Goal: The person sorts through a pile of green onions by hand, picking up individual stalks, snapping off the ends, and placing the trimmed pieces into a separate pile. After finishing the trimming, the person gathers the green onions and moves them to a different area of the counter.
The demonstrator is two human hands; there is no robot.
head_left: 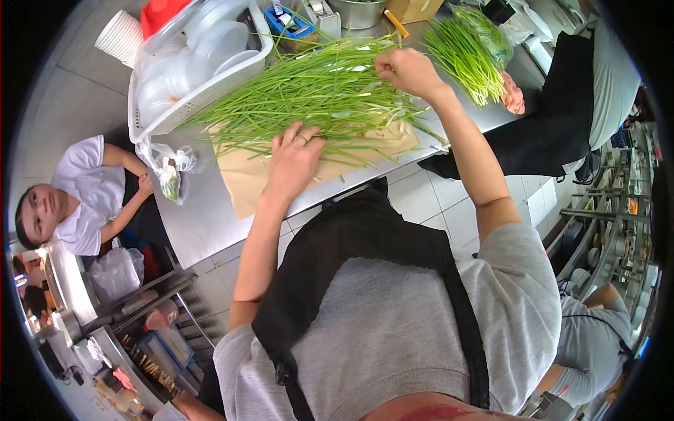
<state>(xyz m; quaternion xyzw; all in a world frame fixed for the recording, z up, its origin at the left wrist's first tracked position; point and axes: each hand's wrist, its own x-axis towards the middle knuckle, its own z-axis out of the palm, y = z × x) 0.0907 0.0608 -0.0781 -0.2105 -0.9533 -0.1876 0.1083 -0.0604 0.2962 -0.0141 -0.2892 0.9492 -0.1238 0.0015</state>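
A wide heap of long green chives [309, 91] lies on a sheet of brown paper [242, 172] on the metal table. My left hand [295, 156] rests on the near edge of the heap. Its fingers are spread over the stalks, and a ring shows on one of them. At the heap's right end, my right hand [407, 71] is closed in a pinch on chives by their pale ends. Its fingertips are partly hidden.
A white basket [189, 105] of clear plastic containers stands at the left, beside stacked cups [119, 38]. Another bunch of chives [467, 63] lies at the right. A blue tape dispenser [289, 24] and a knotted plastic bag [168, 175] are nearby. Other people stand around the metal table [186, 231].
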